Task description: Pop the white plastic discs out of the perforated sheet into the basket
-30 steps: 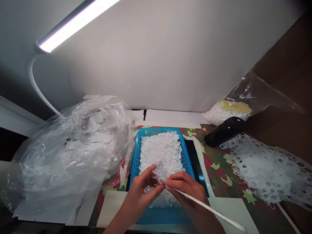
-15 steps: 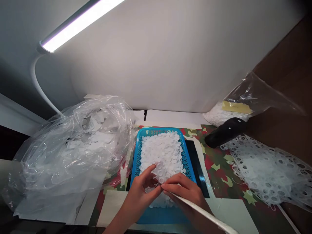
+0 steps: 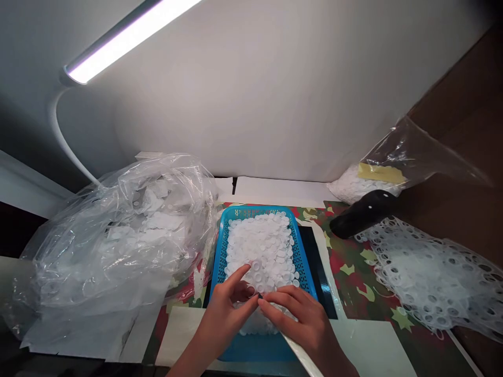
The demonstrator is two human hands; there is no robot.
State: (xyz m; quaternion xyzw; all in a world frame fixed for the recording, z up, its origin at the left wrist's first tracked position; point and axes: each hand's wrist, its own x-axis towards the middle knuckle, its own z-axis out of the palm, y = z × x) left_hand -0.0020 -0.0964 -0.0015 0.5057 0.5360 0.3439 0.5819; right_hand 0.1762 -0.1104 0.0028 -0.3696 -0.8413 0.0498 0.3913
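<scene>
Above the basket, my left hand (image 3: 228, 309) is closed on a small translucent plastic piece with round, ring-like forms (image 3: 257, 273). The index finger runs along its left side, and the thumb is at its near end. Close against that thumb is my right hand (image 3: 301, 317), fingers bent round a long, thin white tool (image 3: 302, 356). Its shaft slants out below the palm, and a small dark tip shows between the two hands. Under both hands stands a blue plastic basket (image 3: 304, 262) heaped with small white round discs (image 3: 261, 235).
Clear plastic bags (image 3: 157, 256) with white pieces spread at the left. On the right lie a black object (image 3: 363, 213), a pile of perforated translucent sheets (image 3: 428, 277) and a bag of white pieces (image 3: 349, 183). A lit lamp (image 3: 133, 39) hangs above.
My right hand has turned, swinging the white tool's rear end left and down, nearer my body. The dark tip now shows by the left thumb. My left hand has barely moved.
</scene>
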